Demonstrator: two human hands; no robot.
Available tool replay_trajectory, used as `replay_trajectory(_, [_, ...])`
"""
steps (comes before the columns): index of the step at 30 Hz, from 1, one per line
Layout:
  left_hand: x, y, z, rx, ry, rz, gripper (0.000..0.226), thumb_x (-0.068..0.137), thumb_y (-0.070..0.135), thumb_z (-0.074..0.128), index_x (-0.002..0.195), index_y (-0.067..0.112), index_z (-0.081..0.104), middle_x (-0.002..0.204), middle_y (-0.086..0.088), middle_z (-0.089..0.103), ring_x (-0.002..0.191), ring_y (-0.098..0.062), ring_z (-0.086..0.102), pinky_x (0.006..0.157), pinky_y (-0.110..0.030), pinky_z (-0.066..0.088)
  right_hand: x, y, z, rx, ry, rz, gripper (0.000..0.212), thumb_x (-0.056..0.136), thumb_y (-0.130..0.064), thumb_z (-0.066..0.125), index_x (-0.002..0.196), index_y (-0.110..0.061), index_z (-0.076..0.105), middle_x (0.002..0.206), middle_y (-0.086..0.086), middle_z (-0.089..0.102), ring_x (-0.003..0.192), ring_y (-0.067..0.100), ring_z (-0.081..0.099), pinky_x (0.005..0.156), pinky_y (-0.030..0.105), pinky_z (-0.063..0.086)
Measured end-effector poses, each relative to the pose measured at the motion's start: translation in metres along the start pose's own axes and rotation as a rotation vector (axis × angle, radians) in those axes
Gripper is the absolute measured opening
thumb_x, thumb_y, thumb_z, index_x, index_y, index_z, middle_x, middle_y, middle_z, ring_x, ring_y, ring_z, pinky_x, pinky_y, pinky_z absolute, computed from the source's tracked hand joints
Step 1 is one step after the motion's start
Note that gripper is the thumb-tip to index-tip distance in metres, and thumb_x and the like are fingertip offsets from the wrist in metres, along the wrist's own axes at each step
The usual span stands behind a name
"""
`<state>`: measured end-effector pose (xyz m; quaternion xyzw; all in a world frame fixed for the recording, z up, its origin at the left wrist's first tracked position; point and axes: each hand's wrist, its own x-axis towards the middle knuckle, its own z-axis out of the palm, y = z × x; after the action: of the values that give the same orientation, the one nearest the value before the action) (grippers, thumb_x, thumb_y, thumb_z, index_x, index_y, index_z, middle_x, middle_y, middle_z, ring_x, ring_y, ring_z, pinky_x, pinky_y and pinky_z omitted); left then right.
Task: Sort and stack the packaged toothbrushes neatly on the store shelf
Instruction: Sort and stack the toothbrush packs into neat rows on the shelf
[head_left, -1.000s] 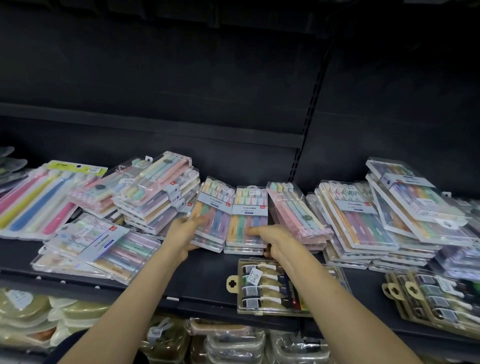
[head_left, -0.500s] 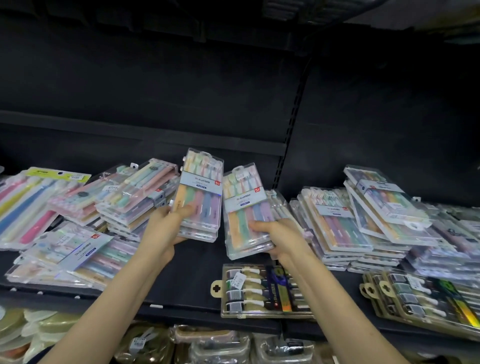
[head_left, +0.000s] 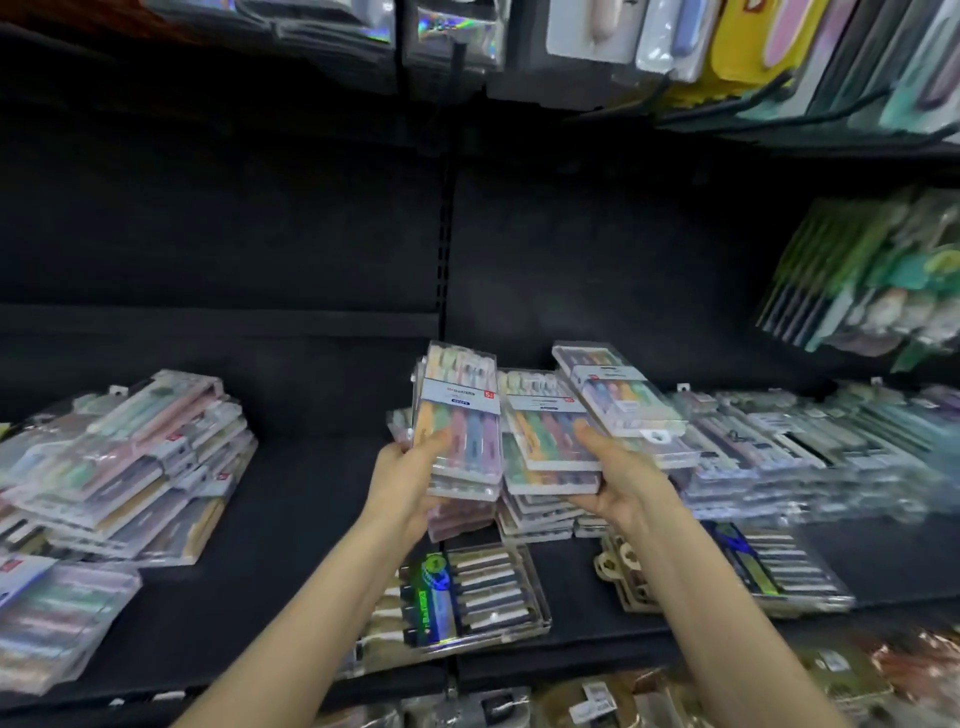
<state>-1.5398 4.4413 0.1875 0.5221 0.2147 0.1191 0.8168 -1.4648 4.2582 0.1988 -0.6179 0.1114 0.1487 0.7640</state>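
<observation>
Presently, from the left: leaning pile (head_left: 130, 467) of pastel toothbrush packs, far left on the black shelf (head_left: 311, 519), skewed and fanned; judged unsorted.

Left hand (head_left: 410, 483): thumb across the front, fingers curled behind, grips a small stack of pastel packs (head_left: 460, 421) clear of the shelf. The labels face out, probably so the kind can be read.

Right hand (head_left: 618, 488): thumb on top, palm beneath, holds a second stack (head_left: 545, 441) of like packs just beside the first. The two are held side by side, likely for matching and merging.

Dark boxed packs (head_left: 483, 597): flat near the shelf edge, below the hands; a separate kind, lying apart.

Right piles (head_left: 779, 457): far right, blurred, overlapping loosely.

Judged stage: mid-sort, both stacks awaiting a place.
</observation>
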Motion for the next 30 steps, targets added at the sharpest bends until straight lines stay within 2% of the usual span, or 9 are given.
replay_trajectory(5, [0.006, -0.005, 0.011, 0.03, 0.04, -0.023, 0.027, 0.091, 0.012, 0.061, 0.113, -0.004, 0.06, 0.095, -0.017, 0.071, 0.065, -0.02, 0.072, 0.045, -0.025, 0.052, -0.008, 0.006, -0.01, -0.025, -0.06, -0.052, 0.05, 0.09, -0.02, 0.066, 0.134, -0.004, 0.048, 0.118, 0.002, 0.059, 0.099, 0.021, 0.061, 0.092, 0.043, 0.052])
replay_trajectory(7, [0.009, -0.007, 0.011, 0.071, 0.064, -0.021, 0.031, 0.09, 0.014, 0.062, 0.116, -0.002, 0.058, 0.103, -0.017, 0.069, 0.078, -0.024, 0.071, 0.052, -0.028, 0.053, -0.013, 0.011, -0.016, -0.301, -0.035, -0.181, 0.049, 0.091, -0.019, 0.065, 0.135, -0.006, 0.046, 0.098, -0.006, 0.057, 0.085, 0.012, 0.058, 0.088, 0.039, 0.053])
replay_trajectory(9, [0.01, -0.007, 0.012, 0.104, 0.087, -0.009, 0.034, 0.09, 0.015, 0.063, 0.118, -0.001, 0.056, 0.106, -0.016, 0.068, 0.085, -0.025, 0.069, 0.056, -0.029, 0.053, -0.016, 0.015, -0.018, -0.654, 0.016, -0.406, 0.024, 0.09, -0.026, 0.065, 0.11, -0.011, 0.061, 0.084, -0.004, 0.061, 0.082, 0.017, 0.061, 0.081, 0.04, 0.054])
replay_trajectory(12, [0.008, -0.007, 0.014, 0.097, 0.089, 0.001, 0.031, 0.09, 0.013, 0.062, 0.116, -0.003, 0.056, 0.098, -0.015, 0.069, 0.068, -0.02, 0.071, 0.047, -0.025, 0.052, -0.016, 0.017, -0.018, -0.878, 0.151, -0.616, 0.031, 0.09, -0.036, 0.064, 0.089, -0.006, 0.056, 0.065, 0.0, 0.05, 0.062, 0.017, 0.051, 0.051, 0.02, 0.036])
replay_trajectory(14, [0.007, -0.005, 0.014, 0.094, 0.089, -0.001, 0.03, 0.09, 0.011, 0.062, 0.115, -0.004, 0.056, 0.093, -0.014, 0.069, 0.062, -0.018, 0.07, 0.045, -0.024, 0.053, -0.017, 0.016, -0.014, -0.972, 0.226, -0.646, 0.031, 0.093, -0.033, 0.06, 0.098, -0.003, 0.055, 0.06, -0.001, 0.046, 0.053, 0.013, 0.044, 0.042, 0.017, 0.025])
replay_trajectory(19, [0.003, 0.003, 0.006, 0.078, 0.084, -0.006, 0.031, 0.09, 0.015, 0.063, 0.114, -0.004, 0.06, 0.095, -0.015, 0.071, 0.077, -0.024, 0.07, 0.063, -0.033, 0.056, -0.031, 0.019, -0.021, -1.345, 0.462, -0.701, 0.038, 0.098, -0.041, 0.045, 0.123, -0.013, 0.052, 0.083, 0.001, 0.065, 0.073, 0.022, 0.063, 0.049, 0.027, 0.037])
replay_trajectory(22, [-0.005, 0.015, 0.001, 0.056, 0.041, 0.026, 0.032, 0.09, 0.017, 0.063, 0.116, -0.001, 0.06, 0.098, -0.013, 0.072, 0.081, -0.022, 0.071, 0.061, -0.031, 0.056, -0.046, 0.008, -0.026, -1.058, 0.384, -0.821, 0.043, 0.095, -0.045, 0.049, 0.128, -0.019, 0.056, 0.086, -0.007, 0.067, 0.075, 0.012, 0.063, 0.062, 0.028, 0.047])
replay_trajectory(26, [-0.03, 0.03, 0.02, 0.041, -0.14, 0.05, 0.033, 0.091, 0.02, 0.059, 0.118, 0.001, 0.058, 0.098, -0.011, 0.074, 0.082, -0.023, 0.072, 0.059, -0.03, 0.057, -0.06, -0.013, -0.014, -0.497, -0.101, -0.572, 0.056, 0.085, -0.051, 0.06, 0.136, -0.031, 0.048, 0.099, -0.008, 0.069, 0.09, 0.009, 0.067, 0.083, 0.031, 0.055])
replay_trajectory(30, [-0.045, 0.024, 0.067, 0.111, -0.301, 0.058, 0.043, 0.09, 0.028, 0.06, 0.125, 0.003, 0.054, 0.108, -0.012, 0.071, 0.092, -0.024, 0.07, 0.075, -0.035, 0.054, -0.057, -0.027, -0.01, -0.187, -0.22, -0.462, 0.033, 0.09, -0.024, 0.064, 0.123, -0.023, 0.061, 0.102, 0.002, 0.074, 0.083, 0.02, 0.073, 0.06, 0.025, 0.056])
